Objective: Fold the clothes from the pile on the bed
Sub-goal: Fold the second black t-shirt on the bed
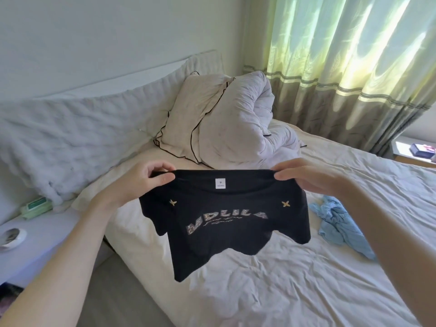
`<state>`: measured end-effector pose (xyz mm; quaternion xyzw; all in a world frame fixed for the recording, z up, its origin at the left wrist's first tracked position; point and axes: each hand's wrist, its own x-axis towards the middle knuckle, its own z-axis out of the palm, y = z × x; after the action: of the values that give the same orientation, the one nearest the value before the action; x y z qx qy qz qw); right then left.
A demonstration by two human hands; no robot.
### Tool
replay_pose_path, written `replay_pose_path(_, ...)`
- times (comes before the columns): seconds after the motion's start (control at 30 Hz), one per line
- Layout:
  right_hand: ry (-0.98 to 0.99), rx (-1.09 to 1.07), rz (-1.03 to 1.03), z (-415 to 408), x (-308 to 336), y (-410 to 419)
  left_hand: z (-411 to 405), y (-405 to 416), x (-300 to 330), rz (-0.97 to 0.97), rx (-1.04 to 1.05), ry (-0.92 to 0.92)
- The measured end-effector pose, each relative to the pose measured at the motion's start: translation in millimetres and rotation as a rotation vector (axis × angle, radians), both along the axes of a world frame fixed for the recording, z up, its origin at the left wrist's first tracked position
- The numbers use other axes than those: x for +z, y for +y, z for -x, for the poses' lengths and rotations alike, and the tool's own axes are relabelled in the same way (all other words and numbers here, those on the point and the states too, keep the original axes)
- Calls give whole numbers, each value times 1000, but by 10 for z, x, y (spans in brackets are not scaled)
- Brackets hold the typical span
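A black T-shirt point(224, 232) with printed lettering and two small star marks hangs in the air above the bed point(306, 279). Its white size label faces me at the neckline. My left hand point(151, 178) pinches the shirt's top edge at the left shoulder. My right hand point(309, 175) pinches the top edge at the right shoulder. The shirt is stretched between both hands and its hem dangles just over the sheet. A crumpled light blue garment point(342, 225) lies on the bed to the right of the shirt.
A pillow point(188, 119) and a bundled white duvet point(247, 128) sit at the head of the bed. A bedside table point(35, 251) at the left holds a green packet point(35, 206) and a small round dish point(10, 237). Curtains point(354, 67) hang at the right.
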<state>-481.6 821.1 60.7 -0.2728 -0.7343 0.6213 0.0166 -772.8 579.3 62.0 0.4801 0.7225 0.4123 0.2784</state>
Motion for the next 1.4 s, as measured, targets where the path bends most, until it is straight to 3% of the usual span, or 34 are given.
replay_pose_path(0.1,-21,57,63,-138,-208,-181,-87,-134,-371,37,132,141)
replay_pose_path(0.2,-129,-71,-312,-170,-428,-368,-234,-236,-683,73,247,283)
replay_pose_path(0.3,-167,-204,-511,-167,-622,-510,-408,-346,-827,37,301,241)
replay_pose_path(0.47,-120,-371,-373,-449,-854,-741,-704,-610,-958,84,285,225)
replay_pose_path(0.7,-239,-170,-341,-657,-746,-437,-750,-588,-986,85,361,342)
replay_pose_path(0.9,-213,-153,-416,-115,-928,70,-335,-126,-1114,167,360,346)
replay_pose_path(1.1,-261,-241,-568,923,-1918,741,486,738,-1841,291,322,456)
replay_pose_path(1.4,-383,-320,-671,2014,-3938,1686,1655,1905,-3719,320,259,684)
